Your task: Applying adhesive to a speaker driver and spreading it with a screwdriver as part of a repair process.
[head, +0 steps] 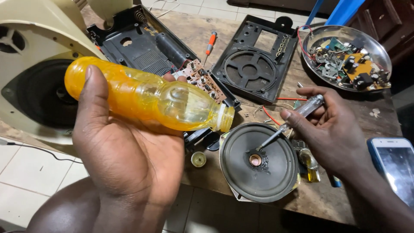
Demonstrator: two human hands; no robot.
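I am watching the left hand [129, 151] gripping a clear plastic bottle of yellow oil [146, 96], fingers wrapped under it and the thumb pressing along its near side, so the hand is closing firmly around the body. The bottle is lying nearly level, its open white neck pointing toward the right hand and hanging just over the rim of a round dark grey speaker cone [258, 162] that is resting on the worn wooden desk [315, 198]. The right hand [334, 129] is pinching a slim clear-handled screwdriver [297, 115] between thumb and fingers, and the metal tip is touching the small hole at the cone's centre. Just below the bottle's neck, a small yellowish bottle cap [198, 159] is sitting on the desk. Beyond the left hand's fingers, a brown circuit board [202, 82] is lying on an opened black plastic casing [142, 43]. Beyond the right hand, a black speaker grille panel [254, 60] is lying flat, and a round metal tray of electronic scraps [345, 56] is sitting farther off. Just beside the right wrist, a smartphone [394, 166] is lying at the desk's edge.
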